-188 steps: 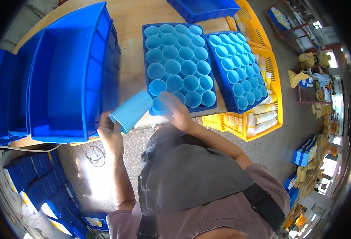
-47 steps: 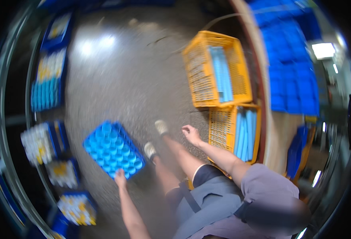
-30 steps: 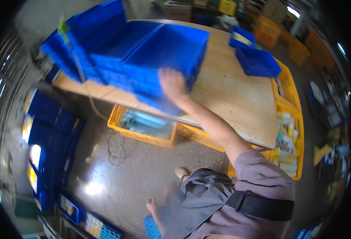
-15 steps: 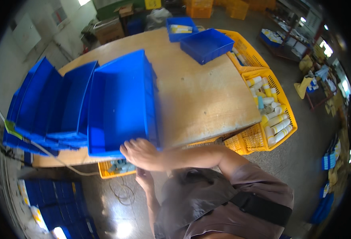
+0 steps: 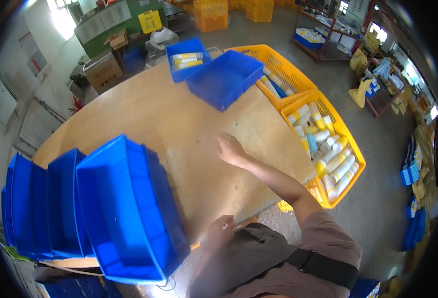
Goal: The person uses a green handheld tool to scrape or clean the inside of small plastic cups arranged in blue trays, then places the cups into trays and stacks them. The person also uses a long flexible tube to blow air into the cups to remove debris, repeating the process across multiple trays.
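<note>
My right hand (image 5: 230, 150) is over the middle of the wooden table (image 5: 194, 119), with nothing seen in it; its fingers look loosely apart, though motion softens them. Near the table's front edge is my left hand (image 5: 221, 230), its fingers curled and blurred, so their grip is unclear. Left of both hands stands a large blue plastic bin (image 5: 124, 213), tilted and touched by neither. More blue bins (image 5: 65, 198) lean in a row beside it. Beyond my right hand lies an empty blue tray (image 5: 224, 79), next to a blue bin (image 5: 186, 62) holding white-and-yellow tubes.
At the table's right side, a yellow crate (image 5: 355, 169) is filled with white and yellow bottles or tubes. Another yellow crate (image 5: 293, 74) adjoins it at the back. A cardboard box (image 5: 102, 72) stands past the far left edge, and a shelf rack (image 5: 323, 49) farther right.
My right hand has left the large blue bin's near edge and moved right over the table. My left hand has come up near the table edge. The view has turned to the right.
</note>
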Motion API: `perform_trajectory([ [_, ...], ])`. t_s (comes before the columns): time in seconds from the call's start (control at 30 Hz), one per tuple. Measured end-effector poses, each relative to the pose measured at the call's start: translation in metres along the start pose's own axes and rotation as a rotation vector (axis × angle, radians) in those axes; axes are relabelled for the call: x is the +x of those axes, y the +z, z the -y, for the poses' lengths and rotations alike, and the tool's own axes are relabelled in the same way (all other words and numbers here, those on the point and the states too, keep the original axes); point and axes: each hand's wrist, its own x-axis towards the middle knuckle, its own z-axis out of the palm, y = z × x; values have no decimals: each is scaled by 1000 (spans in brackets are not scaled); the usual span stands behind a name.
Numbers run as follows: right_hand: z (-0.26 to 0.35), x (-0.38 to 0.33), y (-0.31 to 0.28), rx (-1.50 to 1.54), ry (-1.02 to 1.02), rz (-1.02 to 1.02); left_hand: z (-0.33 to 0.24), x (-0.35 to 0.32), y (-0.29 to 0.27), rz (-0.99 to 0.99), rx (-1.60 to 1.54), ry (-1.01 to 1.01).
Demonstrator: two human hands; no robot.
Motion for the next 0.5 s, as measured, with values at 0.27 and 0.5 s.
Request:
perform_trajectory([
  [0.27,-148,195,40,-285,-195,-381,-27,228,-52,-498,-193,-161],
  [0.5,-217,218,112,-286,-271,-293,-4,506,-185,-752,441,124],
])
